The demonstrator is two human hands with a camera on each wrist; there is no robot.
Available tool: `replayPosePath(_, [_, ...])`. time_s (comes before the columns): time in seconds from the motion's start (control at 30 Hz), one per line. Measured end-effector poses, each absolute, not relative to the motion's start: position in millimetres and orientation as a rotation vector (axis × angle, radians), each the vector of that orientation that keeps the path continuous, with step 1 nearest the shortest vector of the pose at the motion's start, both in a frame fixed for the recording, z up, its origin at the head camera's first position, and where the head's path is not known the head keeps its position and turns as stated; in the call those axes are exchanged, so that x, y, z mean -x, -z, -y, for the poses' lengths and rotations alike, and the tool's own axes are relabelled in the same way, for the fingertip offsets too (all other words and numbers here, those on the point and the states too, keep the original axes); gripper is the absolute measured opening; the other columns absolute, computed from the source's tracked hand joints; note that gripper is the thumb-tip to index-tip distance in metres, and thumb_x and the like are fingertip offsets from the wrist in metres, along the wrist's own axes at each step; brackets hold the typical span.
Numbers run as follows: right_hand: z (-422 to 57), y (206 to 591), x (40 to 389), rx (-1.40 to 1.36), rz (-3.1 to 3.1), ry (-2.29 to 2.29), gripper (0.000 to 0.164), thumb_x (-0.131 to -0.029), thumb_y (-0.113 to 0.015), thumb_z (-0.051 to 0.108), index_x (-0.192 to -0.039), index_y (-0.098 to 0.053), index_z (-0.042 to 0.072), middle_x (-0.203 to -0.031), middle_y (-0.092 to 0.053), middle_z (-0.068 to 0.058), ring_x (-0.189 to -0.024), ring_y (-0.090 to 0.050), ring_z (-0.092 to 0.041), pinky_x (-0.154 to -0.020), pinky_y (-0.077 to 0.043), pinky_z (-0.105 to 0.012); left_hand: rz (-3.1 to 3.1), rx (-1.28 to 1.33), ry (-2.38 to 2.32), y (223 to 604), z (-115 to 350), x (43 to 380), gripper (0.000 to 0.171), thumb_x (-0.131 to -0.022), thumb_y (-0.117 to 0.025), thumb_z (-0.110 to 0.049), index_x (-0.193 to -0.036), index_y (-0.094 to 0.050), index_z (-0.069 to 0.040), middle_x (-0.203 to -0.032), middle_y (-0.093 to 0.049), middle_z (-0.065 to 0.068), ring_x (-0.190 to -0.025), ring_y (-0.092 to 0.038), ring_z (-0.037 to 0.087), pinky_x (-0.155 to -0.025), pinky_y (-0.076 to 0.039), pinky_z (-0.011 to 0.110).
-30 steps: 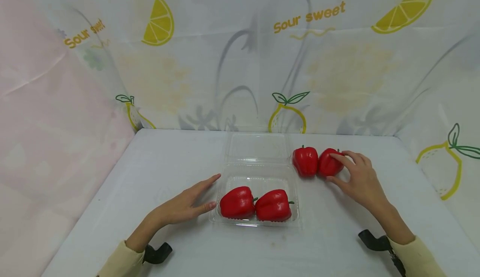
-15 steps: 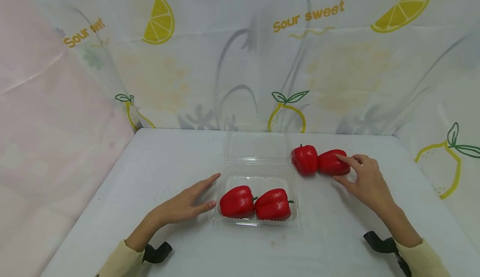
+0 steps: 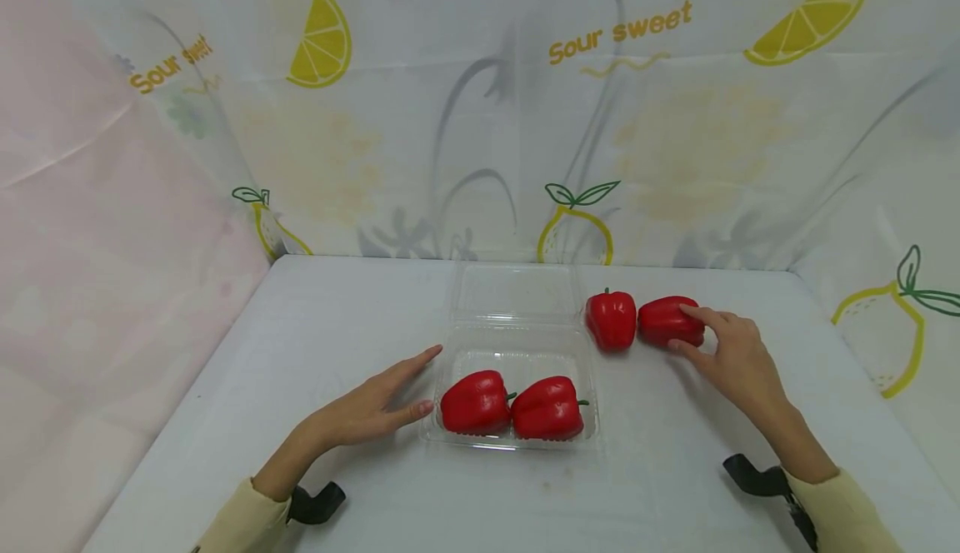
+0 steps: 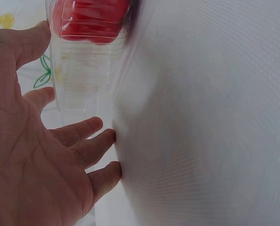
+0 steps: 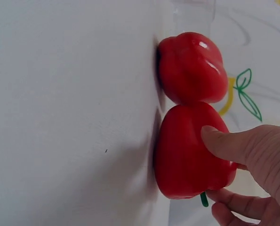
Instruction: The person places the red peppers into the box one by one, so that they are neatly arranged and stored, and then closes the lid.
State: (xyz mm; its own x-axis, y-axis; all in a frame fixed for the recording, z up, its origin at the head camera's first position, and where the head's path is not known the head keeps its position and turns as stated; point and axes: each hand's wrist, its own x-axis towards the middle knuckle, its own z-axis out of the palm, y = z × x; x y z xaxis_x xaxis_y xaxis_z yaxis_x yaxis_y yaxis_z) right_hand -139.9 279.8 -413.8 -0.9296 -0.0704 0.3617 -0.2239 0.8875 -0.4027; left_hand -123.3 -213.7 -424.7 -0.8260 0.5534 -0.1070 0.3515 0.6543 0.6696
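My right hand [image 3: 738,361] grips the rightmost red bell pepper [image 3: 667,321], which lies on its side on the white table. In the right wrist view the thumb presses on that pepper [image 5: 184,155], and its green stem points down toward the other fingers. Close by on its left sits another red bell pepper [image 3: 611,320], stem toward the back. Two more, a left pepper [image 3: 475,403] and a right pepper [image 3: 547,409], lie side by side in a clear plastic clamshell box [image 3: 510,446]. Beside the box's left edge, my left hand [image 3: 367,410] has its fingers spread, thumb at the rim.
The box's clear lid [image 3: 516,293] lies folded back toward the rear of the table [image 3: 337,311]. Behind it hangs a lemon-printed cloth [image 3: 480,120], and pink cloth [image 3: 112,228] covers the left side. A black device [image 3: 757,480] sits at the right wrist.
My right hand has turned the rightmost pepper onto its side, its stem end now facing right, and shifted slightly right with it. The left hand and the boxed peppers stay put.
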Motion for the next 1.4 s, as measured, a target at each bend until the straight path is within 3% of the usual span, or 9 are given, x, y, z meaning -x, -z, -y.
replayPosePath(0.37, [-281.7, 420.8, 144.0, -0.242, 2.589, -0.583, 0.049, -0.075, -0.084, 0.009, -0.119, -0.064, 0.002, -0.096, -0.064, -0.024, -0.084, -0.053, -0.038, -0.061, -0.046, -0.046, -2.559, -0.721, -0.964, 423.7, 214.7, 122.5, 0.078, -0.093, -0.059, -0.053, -0.158, -0.024, -0.028, -0.159, -0.028, -0.002, -0.145, -0.027, 0.026, -0.107, -0.034, 0.060])
replayPosePath(0.67, [-281.8, 419.1, 136.9, -0.233, 2.561, -0.581, 0.051, -0.074, -0.084, 0.006, -0.121, -0.064, 0.002, -0.100, -0.064, -0.025, -0.086, -0.056, -0.040, -0.062, -0.051, -0.050, -2.559, -0.716, -0.958, 425.6, 214.4, 122.4, 0.078, -0.093, -0.059, -0.053, -0.158, -0.024, -0.028, -0.159, -0.028, -0.002, -0.145, -0.027, 0.026, -0.107, -0.034, 0.060])
replayPosePath(0.97, [-282.9, 406.3, 129.6, -0.238, 2.479, -0.603, 0.050, -0.075, -0.084, 0.010, -0.121, -0.066, 0.002, -0.096, -0.064, -0.019, -0.083, -0.055, -0.034, -0.058, -0.047, -0.041, -2.566, -0.716, -0.952, 425.8, 214.9, 122.6, 0.078, -0.093, -0.058, -0.054, -0.158, -0.024, -0.027, -0.159, -0.028, -0.002, -0.145, -0.027, 0.026, -0.107, -0.033, 0.060])
replayPosePath(1.4, [-264.2, 388.7, 122.8, -0.257, 2.428, -0.645, 0.053, -0.071, -0.087, 0.008, -0.120, -0.067, 0.002, -0.102, -0.064, -0.017, -0.090, -0.056, -0.032, -0.063, -0.051, -0.044, -2.567, -0.726, -0.959, 427.0, 214.9, 122.8, 0.077, -0.094, -0.058, -0.053, -0.158, -0.024, -0.027, -0.159, -0.028, -0.002, -0.145, -0.027, 0.026, -0.108, -0.033, 0.060])
